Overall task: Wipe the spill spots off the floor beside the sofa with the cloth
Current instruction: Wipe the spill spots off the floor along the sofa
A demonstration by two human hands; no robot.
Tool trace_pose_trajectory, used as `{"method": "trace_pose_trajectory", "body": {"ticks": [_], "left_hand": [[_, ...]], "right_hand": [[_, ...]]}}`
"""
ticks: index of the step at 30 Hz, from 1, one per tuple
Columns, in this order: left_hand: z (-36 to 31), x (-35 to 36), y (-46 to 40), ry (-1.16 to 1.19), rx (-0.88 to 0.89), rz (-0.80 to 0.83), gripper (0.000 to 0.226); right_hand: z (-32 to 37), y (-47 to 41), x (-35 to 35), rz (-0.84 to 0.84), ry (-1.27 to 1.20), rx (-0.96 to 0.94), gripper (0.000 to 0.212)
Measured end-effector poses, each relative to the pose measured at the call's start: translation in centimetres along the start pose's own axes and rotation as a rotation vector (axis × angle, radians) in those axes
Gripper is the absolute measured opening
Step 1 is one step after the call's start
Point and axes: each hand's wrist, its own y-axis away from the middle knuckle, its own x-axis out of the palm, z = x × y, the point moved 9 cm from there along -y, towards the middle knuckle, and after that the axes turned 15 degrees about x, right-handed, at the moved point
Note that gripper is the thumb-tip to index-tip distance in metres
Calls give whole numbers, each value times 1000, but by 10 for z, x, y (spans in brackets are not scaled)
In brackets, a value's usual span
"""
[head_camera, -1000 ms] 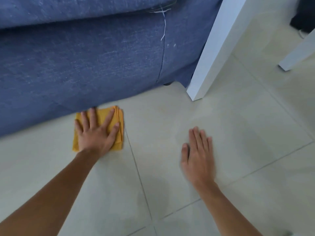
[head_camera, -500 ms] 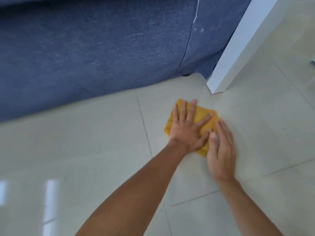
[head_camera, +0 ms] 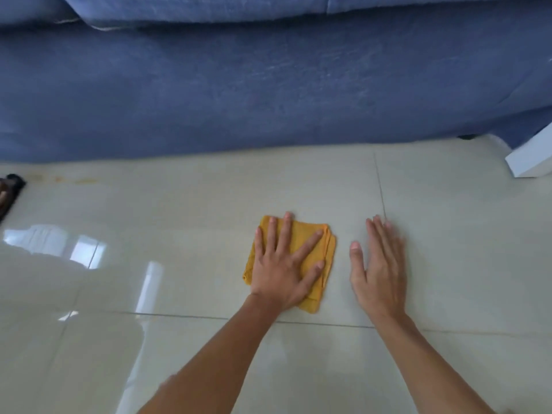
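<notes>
A folded yellow cloth [head_camera: 325,246] lies flat on the pale tiled floor [head_camera: 179,222] in front of the blue sofa [head_camera: 268,85]. My left hand [head_camera: 283,270] presses down on the cloth with its fingers spread, covering most of it. My right hand [head_camera: 379,270] rests flat on the bare tile just right of the cloth, fingers together, holding nothing. Faint yellowish spill marks [head_camera: 77,180] show on the floor at the far left, close to the sofa's base.
A white furniture leg [head_camera: 531,159] stands at the right edge by the sofa's corner. A dark object [head_camera: 10,189] pokes in at the left edge. Window glare reflects off the tiles at the lower left.
My left hand has slid the cloth leftward, away from the white leg, along the sofa front. My right hand has come off the cloth's edge and now lies apart from it.
</notes>
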Motion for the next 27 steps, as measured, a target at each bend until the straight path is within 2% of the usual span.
{"method": "trace_pose_trajectory", "body": {"ticks": [7, 11, 14, 17, 20, 23, 27], "left_hand": [[155, -14, 90, -58, -270, -7, 63], [243, -25, 121, -69, -436, -34, 63], [272, -27, 127, -75, -482, -40, 64], [268, -24, 126, -61, -490, -10, 64], [235, -19, 114, -47, -474, -4, 66], [166, -11, 83, -33, -387, -18, 65], [47, 1, 26, 14, -206, -48, 64]], "right_hand": [[66, 40, 53, 106, 13, -124, 57], [69, 45, 67, 129, 77, -157, 58], [69, 44, 69, 122, 93, -165, 59], [68, 44, 70, 121, 74, -146, 58], [60, 39, 62, 110, 30, -116, 56], [32, 27, 39, 68, 71, -90, 54], [-53, -7, -13, -24, 185, 40, 55]]}}
